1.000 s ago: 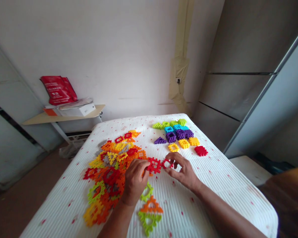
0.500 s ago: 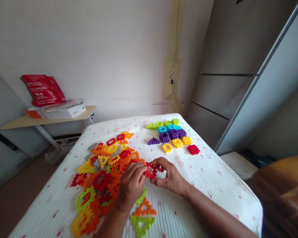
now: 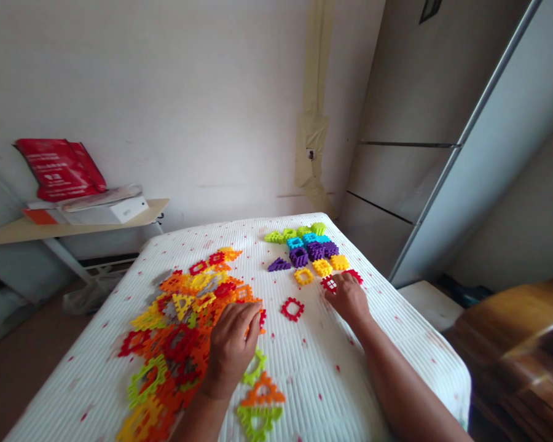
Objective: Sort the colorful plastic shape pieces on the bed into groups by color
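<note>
My right hand (image 3: 348,298) reaches out over the white bedspread (image 3: 396,344) and pinches a red grid square piece (image 3: 329,283) beside the sorted rows of green, blue, purple and yellow pieces (image 3: 311,248). A red open square ring (image 3: 292,309) lies loose between my hands. My left hand (image 3: 233,344) rests knuckles up at the right edge of the heap of orange, red, yellow and green pieces (image 3: 179,319), fingers curled down onto it; what is under them is hidden.
Orange (image 3: 263,389) and green (image 3: 258,422) triangle pieces lie near the front edge. A shelf (image 3: 74,224) with a red bag (image 3: 59,167) and a white box stands at the back left. Grey wardrobe doors (image 3: 465,153) rise on the right, with a wooden surface (image 3: 511,331) beside them.
My right hand has carried the red grid square away from my left hand to the sorted rows at the far right. The red ring now lies loose. The view has swung right.
</note>
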Demonstrator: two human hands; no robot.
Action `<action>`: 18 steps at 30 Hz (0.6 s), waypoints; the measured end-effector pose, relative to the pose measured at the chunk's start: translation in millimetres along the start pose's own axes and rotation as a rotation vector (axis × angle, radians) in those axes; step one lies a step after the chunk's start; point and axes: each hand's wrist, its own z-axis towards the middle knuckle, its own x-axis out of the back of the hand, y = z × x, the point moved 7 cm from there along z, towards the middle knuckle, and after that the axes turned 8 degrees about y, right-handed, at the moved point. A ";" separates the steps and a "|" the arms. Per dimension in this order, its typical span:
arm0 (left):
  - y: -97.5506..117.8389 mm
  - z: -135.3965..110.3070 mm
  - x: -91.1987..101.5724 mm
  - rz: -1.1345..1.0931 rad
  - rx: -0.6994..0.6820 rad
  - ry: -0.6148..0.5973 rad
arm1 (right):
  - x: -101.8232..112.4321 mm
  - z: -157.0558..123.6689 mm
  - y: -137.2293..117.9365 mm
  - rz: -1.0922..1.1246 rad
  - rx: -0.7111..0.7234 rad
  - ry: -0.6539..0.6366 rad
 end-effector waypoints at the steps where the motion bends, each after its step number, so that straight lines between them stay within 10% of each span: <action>1: 0.4 0.3 0.0 -0.007 -0.001 -0.003 | -1.9 1.2 4.0 -0.028 -0.022 -0.020; 18: -8.7 6.5 16.3 -0.003 0.071 0.078 | -10.1 -0.6 0.4 -0.095 -0.038 -0.090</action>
